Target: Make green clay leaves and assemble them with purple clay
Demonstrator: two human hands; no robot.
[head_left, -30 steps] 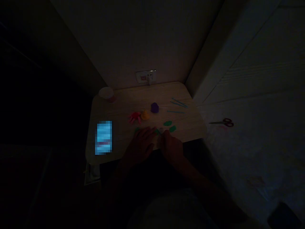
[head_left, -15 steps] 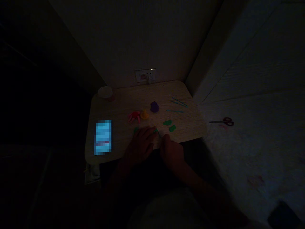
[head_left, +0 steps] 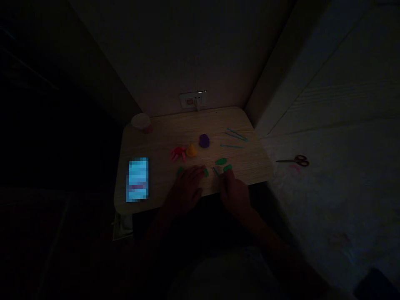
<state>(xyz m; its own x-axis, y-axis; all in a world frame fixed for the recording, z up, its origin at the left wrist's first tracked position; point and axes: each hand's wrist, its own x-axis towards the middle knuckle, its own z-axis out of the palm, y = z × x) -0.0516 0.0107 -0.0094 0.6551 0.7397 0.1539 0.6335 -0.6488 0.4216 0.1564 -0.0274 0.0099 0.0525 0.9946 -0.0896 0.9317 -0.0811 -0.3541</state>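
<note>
Pinching blue clay tool (head_left: 216, 171) in right hand (head_left: 236, 195), touching green clay (head_left: 206, 172) with flat left hand (head_left: 186, 189). Maybe done with green ovals (head_left: 221, 161) by right hand, not clay.

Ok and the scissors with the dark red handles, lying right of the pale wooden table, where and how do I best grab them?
I'd take the scissors by the handle loops, coming from above on the far right side. They look to lie flat, with the narrow blades pointing toward the table, so the loops face away from it.
</note>
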